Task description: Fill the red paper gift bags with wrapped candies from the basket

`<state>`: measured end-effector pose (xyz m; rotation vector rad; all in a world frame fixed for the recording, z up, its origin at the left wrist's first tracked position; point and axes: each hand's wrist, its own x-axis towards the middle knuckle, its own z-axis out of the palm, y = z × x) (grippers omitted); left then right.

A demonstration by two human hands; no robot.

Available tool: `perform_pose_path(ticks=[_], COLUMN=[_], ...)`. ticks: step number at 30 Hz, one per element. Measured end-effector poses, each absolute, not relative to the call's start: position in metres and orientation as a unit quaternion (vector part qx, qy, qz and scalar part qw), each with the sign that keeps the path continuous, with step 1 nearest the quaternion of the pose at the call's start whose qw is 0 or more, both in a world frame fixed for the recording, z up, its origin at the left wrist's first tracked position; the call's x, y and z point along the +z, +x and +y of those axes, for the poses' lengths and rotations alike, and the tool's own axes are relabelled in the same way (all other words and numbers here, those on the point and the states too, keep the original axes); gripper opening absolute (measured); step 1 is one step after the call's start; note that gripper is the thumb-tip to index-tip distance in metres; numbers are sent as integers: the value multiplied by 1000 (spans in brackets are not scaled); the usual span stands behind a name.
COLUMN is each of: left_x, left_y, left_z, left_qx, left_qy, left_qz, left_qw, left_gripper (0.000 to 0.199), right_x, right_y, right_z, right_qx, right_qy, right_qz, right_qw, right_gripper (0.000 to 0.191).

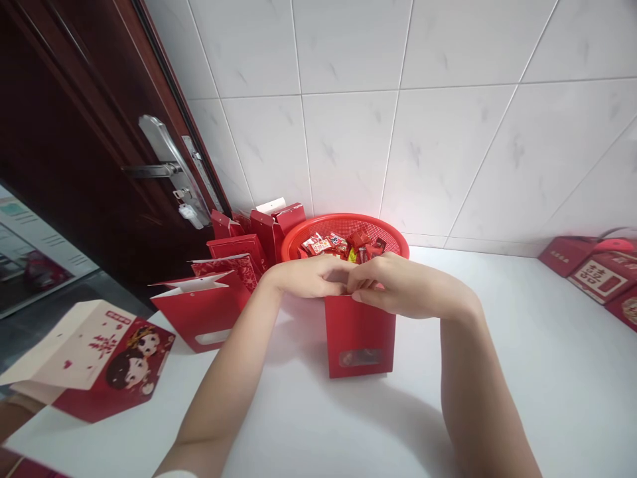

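Note:
A tall red gift box (361, 332) with a small clear window low on its front stands upright on the white table. Both my hands meet at its top edge. My left hand (316, 275) is closed at the box's upper left, its fingertips partly hidden. From the right, my right hand (398, 282) curls over the rim, with its thumb against the front and some fingers out of sight behind. Just beyond them sits a red plastic basket (346, 220) of wrapped candies (361, 240). What lies inside the box hardly shows through the window.
Several red gift boxes (199, 307) line the table's left side. One with cartoon figures (127, 365) has its cream flap up at the front left. More decorated boxes (597, 272) stand at right. Behind are a tiled wall (348, 146) and a dark door with a handle (154, 170).

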<state>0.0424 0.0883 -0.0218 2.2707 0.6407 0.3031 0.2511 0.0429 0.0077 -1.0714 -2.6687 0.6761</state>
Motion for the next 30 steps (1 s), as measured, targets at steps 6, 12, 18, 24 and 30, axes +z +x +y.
perform_pose_path(ticks=[6, 12, 18, 24, 30], left_x=[-14, -3, 5, 8, 6], left_y=[33, 21, 30, 31, 37], left_z=[84, 72, 57, 55, 52], left_qx=[244, 406, 420, 484, 488], left_qy=[846, 798, 798, 765, 761], left_qz=[291, 325, 313, 306, 298], left_qw=[373, 305, 299, 294, 307], left_gripper=[39, 44, 40, 46, 50], right_x=[16, 11, 8, 5, 1], right_y=[270, 287, 275, 272, 276], right_z=[42, 52, 58, 61, 64], right_qx=[237, 254, 409, 408, 316], right_qy=[-330, -353, -273, -295, -300], right_qz=[-855, -791, -797, -743, -691], right_qw=[321, 430, 352, 442, 577], right_gripper=[16, 59, 47, 37, 42])
